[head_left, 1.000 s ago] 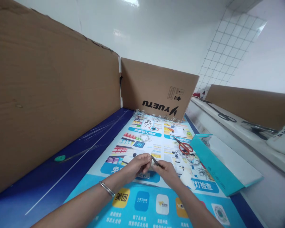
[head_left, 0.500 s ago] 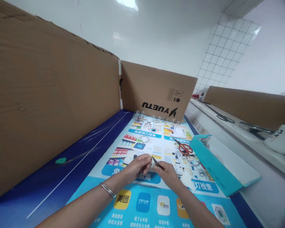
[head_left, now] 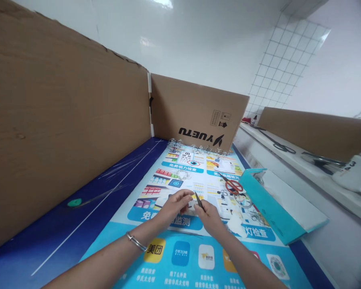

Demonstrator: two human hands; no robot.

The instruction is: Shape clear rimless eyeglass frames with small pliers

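My right hand (head_left: 209,216) is closed round a slim dark pointed tool (head_left: 199,200), its tip facing up and away from me. Beside it, my left hand (head_left: 178,202) has its fingers curled with the fingertips together, close to the tool's tip. Whatever lies between those left fingers is too small or hidden to make out. Both hands are over the printed poster sheet (head_left: 186,237) that covers the table. Just past my right wrist lies a white crumpled piece (head_left: 236,224). Red-handled scissors (head_left: 234,186) rest beyond my right hand, near a clear round roll (head_left: 243,199).
A teal open box (head_left: 270,212) stands at the right edge. Tall cardboard panels (head_left: 78,104) wall the left and back. Clear beaded pieces (head_left: 198,149) line the back panel's foot. A teal-ended item (head_left: 75,202) lies left. Black scissors (head_left: 284,147) lie on the right ledge.
My left hand's fingers have lifted and straightened a little. The dark tool in my right hand is tilted more upright. The whole view has shifted slightly.
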